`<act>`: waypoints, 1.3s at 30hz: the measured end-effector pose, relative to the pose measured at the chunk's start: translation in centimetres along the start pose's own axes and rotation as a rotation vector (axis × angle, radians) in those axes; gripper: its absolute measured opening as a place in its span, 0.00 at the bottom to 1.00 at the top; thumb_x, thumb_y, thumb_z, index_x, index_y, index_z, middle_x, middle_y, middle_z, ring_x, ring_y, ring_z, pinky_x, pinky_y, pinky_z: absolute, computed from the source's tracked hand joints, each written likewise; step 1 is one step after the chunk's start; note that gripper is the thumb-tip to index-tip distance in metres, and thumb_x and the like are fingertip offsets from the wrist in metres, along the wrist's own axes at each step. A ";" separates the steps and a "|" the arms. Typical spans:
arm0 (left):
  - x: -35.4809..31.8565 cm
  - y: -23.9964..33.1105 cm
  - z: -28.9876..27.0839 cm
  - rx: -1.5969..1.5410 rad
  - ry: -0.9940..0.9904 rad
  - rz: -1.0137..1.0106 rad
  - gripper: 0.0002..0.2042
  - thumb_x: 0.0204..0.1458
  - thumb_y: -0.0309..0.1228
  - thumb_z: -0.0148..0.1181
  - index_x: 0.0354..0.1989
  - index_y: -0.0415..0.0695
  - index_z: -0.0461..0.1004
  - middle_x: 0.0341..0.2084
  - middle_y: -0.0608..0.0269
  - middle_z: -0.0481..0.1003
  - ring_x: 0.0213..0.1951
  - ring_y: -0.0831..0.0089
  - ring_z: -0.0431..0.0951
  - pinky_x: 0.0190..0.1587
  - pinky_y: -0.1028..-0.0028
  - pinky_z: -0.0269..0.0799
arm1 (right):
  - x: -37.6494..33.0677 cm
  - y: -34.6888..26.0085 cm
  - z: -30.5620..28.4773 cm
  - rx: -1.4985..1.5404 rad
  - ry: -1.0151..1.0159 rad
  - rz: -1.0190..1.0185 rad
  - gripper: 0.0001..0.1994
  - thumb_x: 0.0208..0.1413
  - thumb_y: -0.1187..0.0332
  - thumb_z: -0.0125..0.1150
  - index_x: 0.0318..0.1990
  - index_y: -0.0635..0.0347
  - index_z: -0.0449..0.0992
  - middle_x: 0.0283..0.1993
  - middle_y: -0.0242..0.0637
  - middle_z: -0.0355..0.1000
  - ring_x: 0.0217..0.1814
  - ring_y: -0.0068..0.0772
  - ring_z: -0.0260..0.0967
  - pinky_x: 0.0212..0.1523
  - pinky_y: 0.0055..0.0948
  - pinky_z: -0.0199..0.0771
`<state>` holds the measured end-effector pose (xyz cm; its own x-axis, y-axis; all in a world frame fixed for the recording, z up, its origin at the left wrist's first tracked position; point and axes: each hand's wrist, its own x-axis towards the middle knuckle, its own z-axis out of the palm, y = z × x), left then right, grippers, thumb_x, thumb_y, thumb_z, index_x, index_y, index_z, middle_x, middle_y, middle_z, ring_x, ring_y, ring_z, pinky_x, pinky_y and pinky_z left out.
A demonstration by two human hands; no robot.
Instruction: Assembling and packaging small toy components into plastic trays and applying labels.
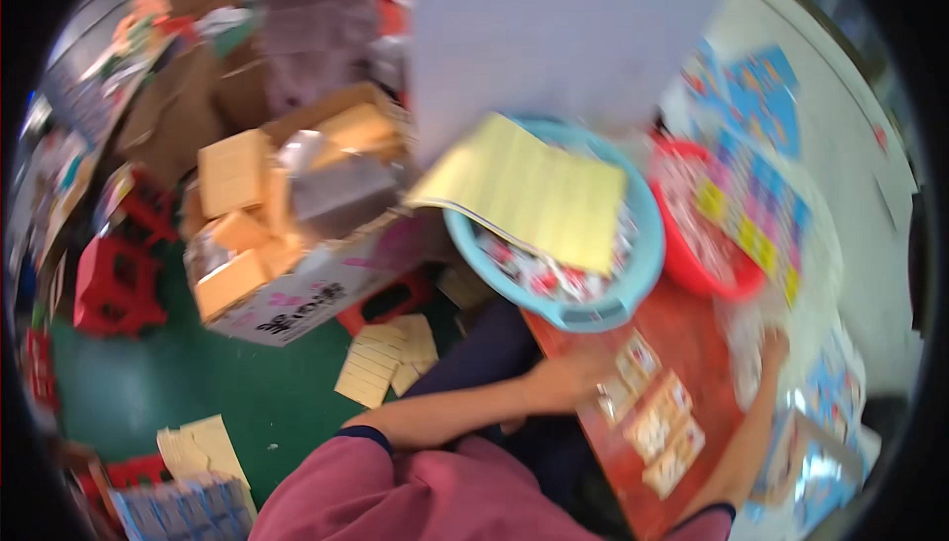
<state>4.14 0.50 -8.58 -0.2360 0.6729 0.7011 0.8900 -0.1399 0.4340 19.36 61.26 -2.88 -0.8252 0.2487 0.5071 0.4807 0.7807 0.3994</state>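
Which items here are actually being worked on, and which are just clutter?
In hand:
- left hand at small cards on the red-brown table
- right hand on clear plastic bags

Lying about:
- blue basin under yellow sheet
- red basket
- cardboard box of tan packets
- red stools
- yellow papers on the green floor

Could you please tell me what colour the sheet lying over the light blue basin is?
The sheet is pale yellow with faint ruled lines, best seen in the head view.
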 end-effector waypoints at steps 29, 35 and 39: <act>1.7 1.7 -1.7 0.314 -0.333 -0.222 0.27 0.50 0.34 0.54 0.58 0.36 0.60 0.58 0.48 0.61 0.61 0.53 0.58 0.64 0.53 0.46 | -8.3 -43.1 -26.4 1.070 0.098 0.307 0.12 0.52 0.70 0.57 0.43 0.61 0.68 0.45 0.47 0.66 0.45 0.50 0.66 0.43 0.40 0.68; 1.6 1.8 -1.8 0.301 -0.344 -0.230 0.27 0.50 0.35 0.56 0.58 0.37 0.61 0.58 0.50 0.62 0.61 0.52 0.59 0.63 0.52 0.46 | -9.0 -42.3 -26.0 1.064 0.056 0.346 0.13 0.46 0.75 0.59 0.41 0.60 0.70 0.47 0.47 0.67 0.48 0.51 0.65 0.48 0.41 0.64; 2.2 1.7 -1.9 0.231 -0.303 -0.254 0.28 0.50 0.36 0.56 0.58 0.36 0.60 0.58 0.49 0.62 0.61 0.51 0.59 0.63 0.52 0.46 | -9.3 -41.8 -26.1 1.072 0.035 0.353 0.13 0.45 0.76 0.59 0.41 0.61 0.70 0.48 0.47 0.67 0.48 0.51 0.65 0.49 0.40 0.63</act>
<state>4.39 0.41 -5.20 -0.3638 0.8518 0.3768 0.8905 0.1993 0.4091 14.72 11.36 -4.36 -0.6769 0.5501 0.4892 0.1691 0.7629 -0.6240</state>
